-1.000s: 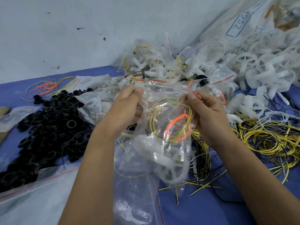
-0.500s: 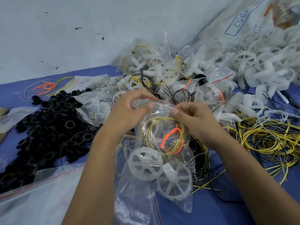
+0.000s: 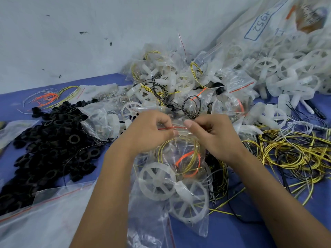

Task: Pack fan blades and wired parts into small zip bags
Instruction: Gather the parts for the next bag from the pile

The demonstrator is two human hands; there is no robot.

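**Small zip bag, filled, at the sealing step**

Item: small zip bag (image 3: 172, 176), clear plastic with a red line along its mouth (image 3: 170, 128). It is held up in front of the person at centre frame and hangs over the blue table (image 3: 223, 230).

Contents, seen through the plastic: two white fan blades (image 3: 157, 181) low in the bag, one partly overlapping the other; above them a coil of yellow wire (image 3: 180, 156) with an orange wire (image 3: 186, 163) looped through it. The heavier blades sit at the bottom, so the mouth is free of parts.

Grasp: left hand (image 3: 148, 135) and right hand (image 3: 215, 136) each pinch the mouth strip between thumb and curled fingers, close together, one either side of the exposed red line. Judged purpose: pressing the zip closed along its length. Whether it is fully sealed cannot be told.

Surroundings: just behind the hands, a heap of already filled bags (image 3: 170, 83). Far right, loose white fan blades (image 3: 286, 72) spilling from a large marked sack. Right of the bag, tangled yellow and black loose wires (image 3: 290, 153). Left, a pile of black rings (image 3: 48, 144). Lower left, flat empty bags (image 3: 44, 217), within reach, likely for the next fill.
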